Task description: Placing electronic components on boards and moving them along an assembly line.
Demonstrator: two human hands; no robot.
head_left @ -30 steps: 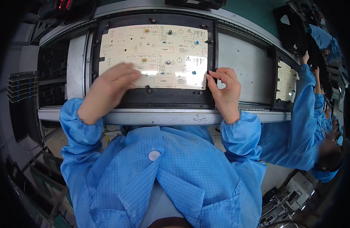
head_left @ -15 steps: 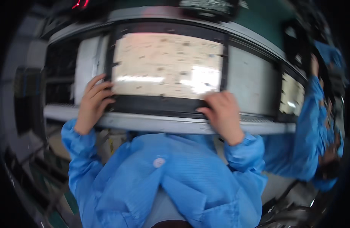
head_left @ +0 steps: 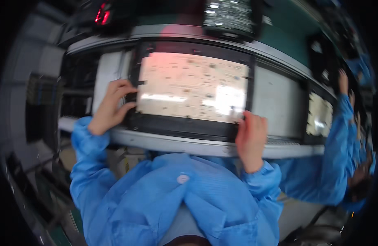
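Observation:
A cream circuit board (head_left: 176, 84) with small dark parts lies face up in a black carrier frame (head_left: 172, 124). Overhead light glares off its lower half. My left hand (head_left: 113, 107) grips the frame's left edge, its thumb and fingertips bent against the rim. At the frame's lower right corner is my right hand (head_left: 253, 137), closed, with its fingertips bunched near the board's corner. Motion blurs that hand, and whatever lies between its fingers is hidden.
The frame sits between the metal rails (head_left: 168, 141) of a conveyor. To the right, another framed board (head_left: 319, 114) lies near a co-worker's blue sleeve (head_left: 335, 151). Beyond the far rail stand a black container of shiny pieces (head_left: 228, 16) and a red lit display (head_left: 102, 15).
The view has shifted, so the scene sits lower and farther right. My right hand has moved from the frame's near edge to its lower right corner. My left hand stays at the left edge.

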